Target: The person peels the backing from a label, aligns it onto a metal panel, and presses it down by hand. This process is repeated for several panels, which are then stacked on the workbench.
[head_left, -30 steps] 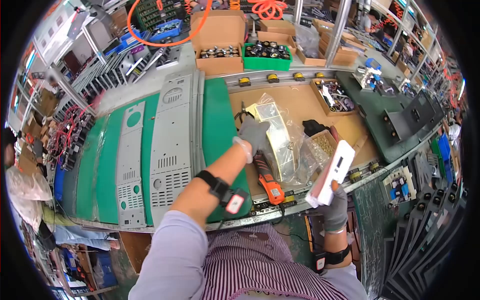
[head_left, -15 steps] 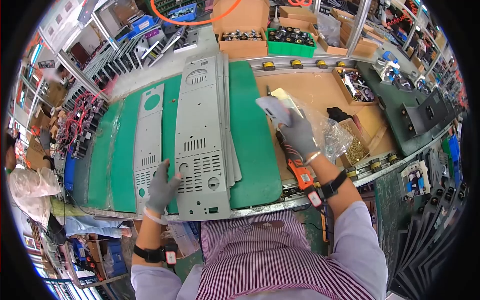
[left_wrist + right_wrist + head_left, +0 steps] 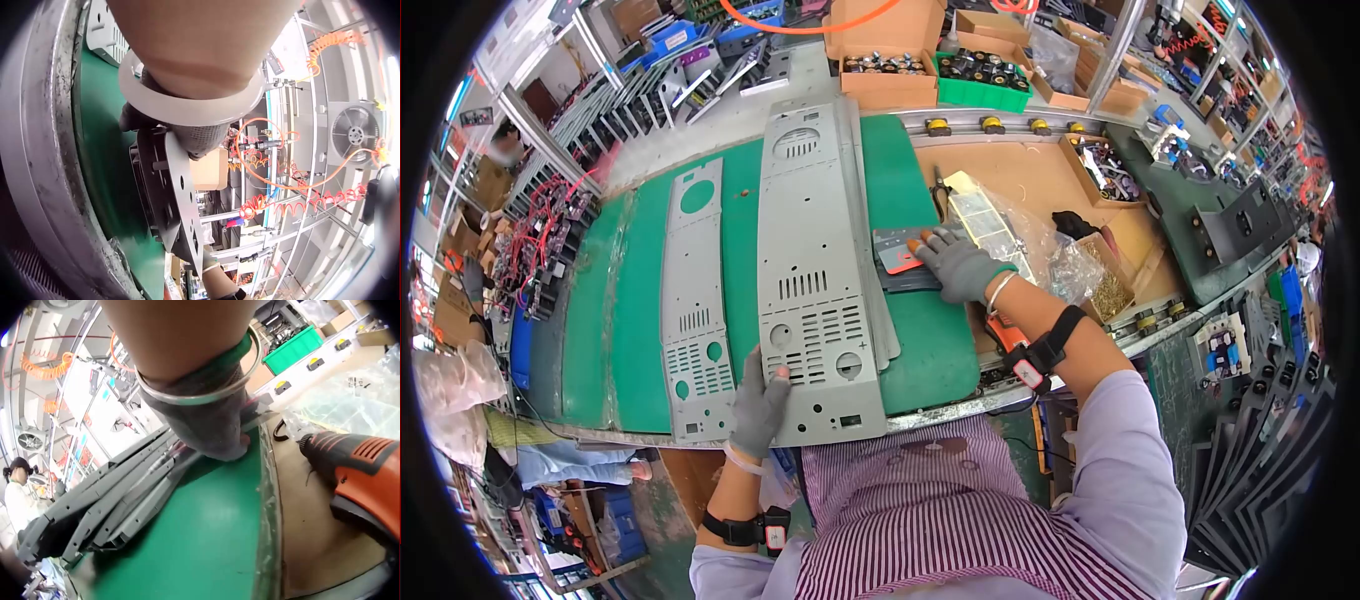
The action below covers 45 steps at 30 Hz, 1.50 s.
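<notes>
The left hand point(image 3: 757, 415) has shifted to the slotted panel's point(image 3: 820, 230) seven o'clock, thumb and fingers gripping its edge, steadying it; the right hand point(image 3: 965, 268) now rests, fingers straight, on the dark piece point(image 3: 907, 281) at three o'clock.

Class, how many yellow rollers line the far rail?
4: one roller below the green bin's left end, one below its middle, one right of it, one behind the parts box. Others may be hidden.
</notes>
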Tool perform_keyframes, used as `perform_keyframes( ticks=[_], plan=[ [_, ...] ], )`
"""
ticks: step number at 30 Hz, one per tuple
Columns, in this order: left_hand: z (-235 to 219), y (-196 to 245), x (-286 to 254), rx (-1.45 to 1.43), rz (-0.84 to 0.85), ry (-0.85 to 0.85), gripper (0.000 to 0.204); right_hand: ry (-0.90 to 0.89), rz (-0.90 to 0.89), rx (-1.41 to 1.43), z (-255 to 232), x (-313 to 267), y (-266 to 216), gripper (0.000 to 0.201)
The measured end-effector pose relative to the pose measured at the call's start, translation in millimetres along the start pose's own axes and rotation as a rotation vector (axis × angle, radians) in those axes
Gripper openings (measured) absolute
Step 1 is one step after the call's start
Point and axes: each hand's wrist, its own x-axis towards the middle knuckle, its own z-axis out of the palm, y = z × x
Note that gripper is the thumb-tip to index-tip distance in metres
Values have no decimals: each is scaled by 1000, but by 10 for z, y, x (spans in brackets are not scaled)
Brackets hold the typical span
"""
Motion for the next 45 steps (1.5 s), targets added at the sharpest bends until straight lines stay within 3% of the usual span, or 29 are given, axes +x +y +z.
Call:
perform_keyframes(
  ticks=[1, 6, 7, 10, 12, 15, 16, 17, 20, 22, 23, 25, 26, 29, 32, 38, 41, 45],
  plan=[
    [4, -13, -2, -15, -15, -1, 52, -66, 8, 42, -57, -22, -21, 62],
    [14, -72, -12, -120, 31, 9, 52, 124, -24, 109, 34, -56, -64, 49],
    [24, -85, -35, -53, 77, 90, 50, 136, -32, 109, 52, -58, -64, 46],
    [12, -37, -91, 106, 244, 272, 42, 403, -64, -39, 165, -133, -37, 37],
    [-130, 195, -153, 151, 386, 321, 37, 601, 5, 14, -303, -375, -271, 34],
    [-160, 647, -362, -560, 71, -163, 35, 805, -57, -31, -708, -737, -887, 32],
    [-113, 790, -405, -662, 91, -223, 39, 731, -130, 30, -809, -843, -1132, 31],
    [-71, 859, -424, -794, 3, -289, 39, 660, -199, 90, -856, -923, -1342, 31],
    [-58, 929, -443, -950, -136, -353, 34, 668, -243, 126, -762, -1047, -1680, 39],
    [-82, 830, -484, -1003, -202, -394, 31, 755, -350, 296, -875, -1045, -1615, 43],
    [-92, 817, -529, -993, -189, -398, 29, 796, -406, 382, -914, -1042, -1600, 46],
    [-103, 787, -618, -972, -160, -404, 24, 742, -344, 629, -856, -1045, -1691, 52],
    [-120, 728, -642, -998, -60, -516, 25, 711, -310, 752, -823, -1051, -1732, 56],
    [-122, 722, -708, -1114, 46, -461, 26, 425, -363, 879, -791, -1067, -1792, 59],
    [-170, 708, -732, -1194, 112, -482, 26, 191, -443, 1251, -781, -1013, -1870, 60],
    [-191, 664, -689, -1144, 6, -376, 20, 356, -438, 1022, -616, -881, -1951, 54],
    [-197, 616, -657, -1175, -68, -461, 31, 353, -445, 992, -630, -868, -1908, 56],
    [-159, 628, -656, -1182, -68, -462, 28, 295, -455, 1039, -643, -873, -1876, 59]
  ],
)
